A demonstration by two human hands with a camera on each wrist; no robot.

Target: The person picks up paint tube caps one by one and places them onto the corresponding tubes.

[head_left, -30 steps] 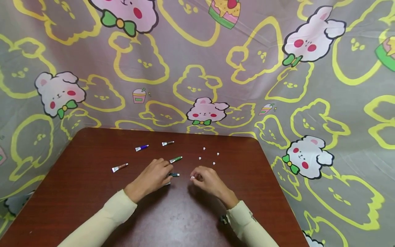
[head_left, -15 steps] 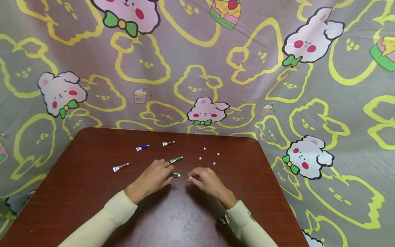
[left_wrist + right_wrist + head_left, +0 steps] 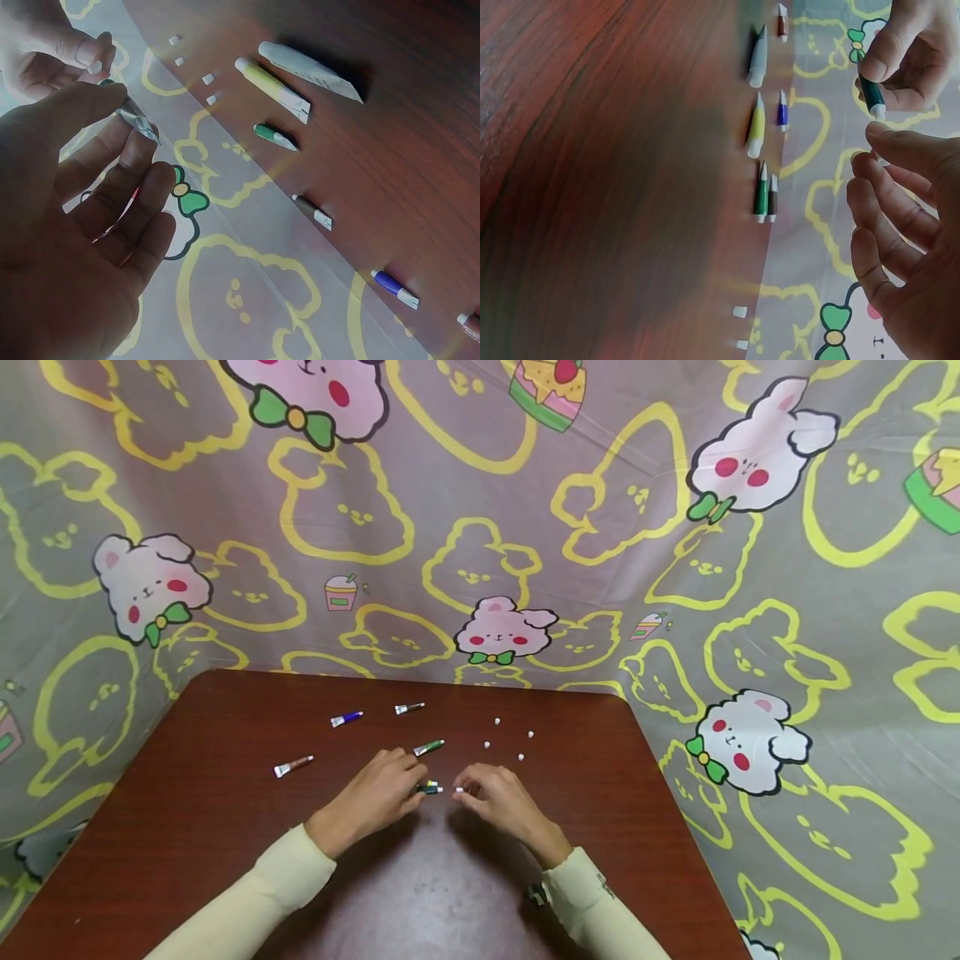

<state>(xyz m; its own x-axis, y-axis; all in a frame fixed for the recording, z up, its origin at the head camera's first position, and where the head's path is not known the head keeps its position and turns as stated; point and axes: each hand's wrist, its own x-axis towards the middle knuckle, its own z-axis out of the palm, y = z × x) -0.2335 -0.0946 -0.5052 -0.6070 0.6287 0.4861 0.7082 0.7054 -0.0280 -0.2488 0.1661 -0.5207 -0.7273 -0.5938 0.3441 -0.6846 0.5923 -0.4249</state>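
My left hand [image 3: 411,782] grips a small dark green paint tube [image 3: 427,788] low over the brown table [image 3: 225,827], nozzle pointing right. In the left wrist view the tube's crimped silver end [image 3: 141,121] sticks out between the thumb and fingers. My right hand [image 3: 463,787] pinches a tiny white cap [image 3: 459,790] just right of the nozzle, a small gap between them. The right wrist view has the tube [image 3: 871,96] in the left hand's fingers, with my right hand [image 3: 874,139] just below its pale tip.
Loose tubes lie on the table beyond the hands: green [image 3: 428,747], blue [image 3: 345,719], dark brown [image 3: 408,708] and reddish [image 3: 292,766]. Several white caps [image 3: 486,745] are scattered at back right. A cartoon-rabbit cloth [image 3: 495,527] hangs behind and around the table.
My right hand has slid left with the cap, closing the gap to the tube's nozzle. The left hand has barely shifted.
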